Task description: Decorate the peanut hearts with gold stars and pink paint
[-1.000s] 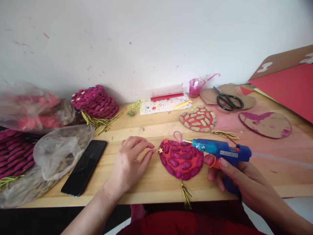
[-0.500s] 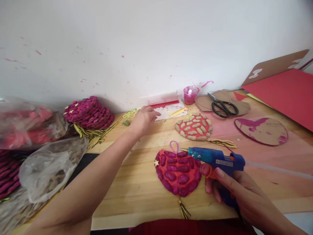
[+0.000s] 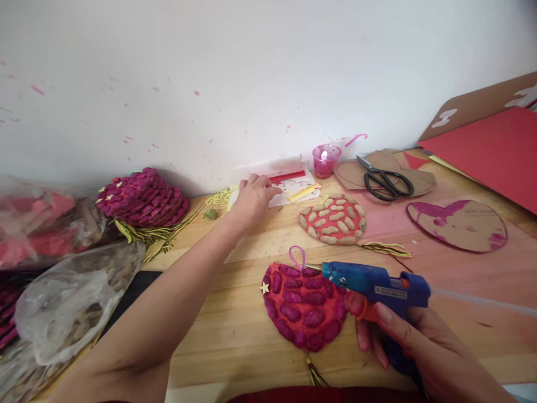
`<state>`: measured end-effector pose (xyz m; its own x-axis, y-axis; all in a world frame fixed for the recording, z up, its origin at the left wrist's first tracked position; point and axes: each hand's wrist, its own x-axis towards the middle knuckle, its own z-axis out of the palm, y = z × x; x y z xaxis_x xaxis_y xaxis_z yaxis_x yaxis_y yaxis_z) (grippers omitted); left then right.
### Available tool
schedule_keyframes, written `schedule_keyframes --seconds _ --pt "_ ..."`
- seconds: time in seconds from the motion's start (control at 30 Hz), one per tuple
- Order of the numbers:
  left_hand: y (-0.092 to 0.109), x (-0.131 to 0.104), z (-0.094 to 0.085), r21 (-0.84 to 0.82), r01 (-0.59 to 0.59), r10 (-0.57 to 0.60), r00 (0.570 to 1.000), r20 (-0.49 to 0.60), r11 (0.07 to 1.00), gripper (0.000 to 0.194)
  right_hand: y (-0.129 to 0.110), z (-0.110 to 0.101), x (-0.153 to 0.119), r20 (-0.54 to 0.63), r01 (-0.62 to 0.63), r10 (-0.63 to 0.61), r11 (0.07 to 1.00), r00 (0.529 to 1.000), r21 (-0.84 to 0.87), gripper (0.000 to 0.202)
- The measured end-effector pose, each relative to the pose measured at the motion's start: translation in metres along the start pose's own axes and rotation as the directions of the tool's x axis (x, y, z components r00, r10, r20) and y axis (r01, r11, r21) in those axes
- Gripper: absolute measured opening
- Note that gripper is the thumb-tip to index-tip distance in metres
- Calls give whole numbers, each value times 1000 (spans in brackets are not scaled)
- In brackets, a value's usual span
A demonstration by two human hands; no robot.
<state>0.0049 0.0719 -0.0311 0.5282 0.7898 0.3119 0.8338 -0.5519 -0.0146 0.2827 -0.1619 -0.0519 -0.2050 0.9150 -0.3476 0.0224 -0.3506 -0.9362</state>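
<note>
Leftward, a clear bag (image 3: 36, 221) holds red pieces; near the wall, a plastic cup (image 3: 325, 162) contains something pink. The right hand (image 3: 423, 344) grips a glue gun (image 3: 356, 278), a purple heart (image 3: 304, 305) just left. The left hand (image 3: 252, 198) curls over paper (image 3: 308, 179), its pinch unclear.

A blue glue gun (image 3: 375, 284) is held in the right hand's grip (image 3: 434, 341), its nozzle (image 3: 314, 267) seen over the top of a magenta peanut-covered ornament (image 3: 302, 307) on the tabletop (image 3: 218, 341). A white sheet (image 3: 277, 201) near the wall (image 3: 235, 73) is partly hidden by the left hand's grip (image 3: 254, 200) — whether it is touched cannot be told.
</note>
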Motion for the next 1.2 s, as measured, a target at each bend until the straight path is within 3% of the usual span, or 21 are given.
schedule_keyframes --seconds 0.17,0.4,0.6,0.8,0.9,1.07,1.2 --pt "6 2 4 2 -26 26 999 44 1000 46 2 -1 1 13 -7 7 1000 1000 -11 40" --pt "6 -10 -8 -60 78 -78 997 -3 995 27 0 0 1 25 10 -10 1000 1000 7 36" --pt "6 -9 -6 -76 92 -92 996 3 993 32 -10 4 1 12 29 -29 999 999 -15 45" --pt "9 -12 -15 -45 150 -147 987 57 988 25 1 1 0 8 -28 29 999 1000 -21 53" --pt "4 -16 -23 -45 226 -225 974 28 973 25 9 -3 -1 30 -70 71 996 997 -49 56" --pt "-17 -19 -31 -23 399 -398 917 42 917 29 17 -9 -2 6 -137 137 989 990 -58 60" --pt "-26 -14 -28 -3 387 -385 918 95 922 27 18 -10 -2 -14 -168 167 982 986 -91 62"
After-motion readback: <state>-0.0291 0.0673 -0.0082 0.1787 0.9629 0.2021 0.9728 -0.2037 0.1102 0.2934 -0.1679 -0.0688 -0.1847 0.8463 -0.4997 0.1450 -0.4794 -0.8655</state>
